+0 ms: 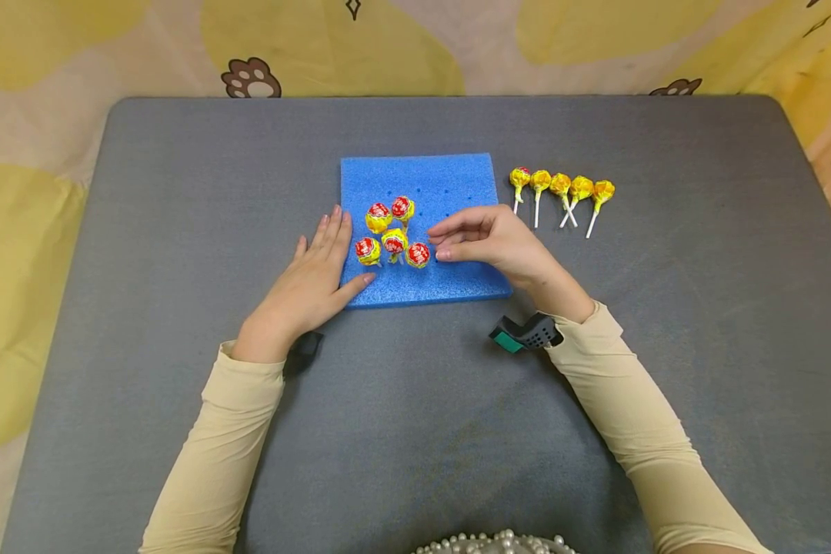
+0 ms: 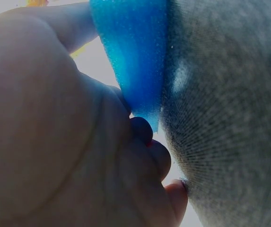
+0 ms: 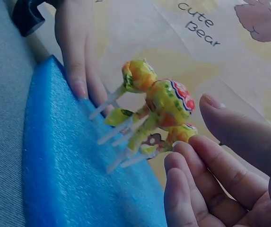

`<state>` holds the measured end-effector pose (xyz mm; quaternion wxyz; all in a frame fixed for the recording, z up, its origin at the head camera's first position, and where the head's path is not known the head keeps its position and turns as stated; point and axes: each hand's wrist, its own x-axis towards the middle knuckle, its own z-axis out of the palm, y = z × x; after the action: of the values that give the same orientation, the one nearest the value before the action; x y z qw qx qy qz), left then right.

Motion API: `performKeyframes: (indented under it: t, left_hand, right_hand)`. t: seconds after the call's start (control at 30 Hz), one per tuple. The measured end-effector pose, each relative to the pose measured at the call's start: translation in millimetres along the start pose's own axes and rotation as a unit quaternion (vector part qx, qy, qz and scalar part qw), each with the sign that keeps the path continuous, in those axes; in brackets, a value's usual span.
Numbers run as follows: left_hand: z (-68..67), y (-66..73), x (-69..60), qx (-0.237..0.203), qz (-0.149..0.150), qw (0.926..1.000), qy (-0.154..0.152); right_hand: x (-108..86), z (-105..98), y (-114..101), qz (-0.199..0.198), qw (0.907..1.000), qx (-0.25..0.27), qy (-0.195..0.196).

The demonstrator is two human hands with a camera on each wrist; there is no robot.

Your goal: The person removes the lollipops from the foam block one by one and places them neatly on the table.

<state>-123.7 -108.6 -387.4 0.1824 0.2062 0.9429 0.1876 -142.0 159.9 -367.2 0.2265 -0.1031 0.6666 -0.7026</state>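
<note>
A blue foam board point(image 1: 450, 285) with small holes lies on the table. Several lollipops in yellow and red wrappers stand by their sticks in its left part, among them a front-right lollipop point(image 1: 418, 255). My left hand point(image 1: 308, 281) rests along the board's left edge, fingers extended and thumb over the front left corner. Over the right part of the board hovers my right hand point(image 1: 492, 237), its fingertips close to the front-right lollipop. In the right wrist view, a gap shows between the thumb point(image 3: 239, 123) and the fingers, with no lollipop gripped there.
To the right of the board, several more lollipops point(image 1: 561, 185) lie in a row on the grey table point(image 1: 699, 308), two with crossed sticks. Behind the table hangs a yellow patterned cloth point(image 1: 332, 46).
</note>
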Motion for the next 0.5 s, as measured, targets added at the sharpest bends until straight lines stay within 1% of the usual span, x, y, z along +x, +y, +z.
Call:
performKeyframes:
  t: [0.17, 0.27, 0.5]
  left_hand:
    - [-0.3, 0.1, -0.3, -0.001, 0.0, 1.0, 0.0]
    - [-0.6, 0.1, -0.4, 0.0, 0.0, 1.0, 0.0]
    - [-1.4, 0.5, -0.6, 0.0, 0.001, 1.0, -0.002]
  right_hand:
    - [-0.1, 5, 0, -0.001, 0.9998, -0.015, -0.012]
    - [-0.5, 8, 0, -0.001, 0.9996, -0.025, -0.012]
    - [-1.0, 15, 2, 0.0, 0.9998, -0.011, -0.016]
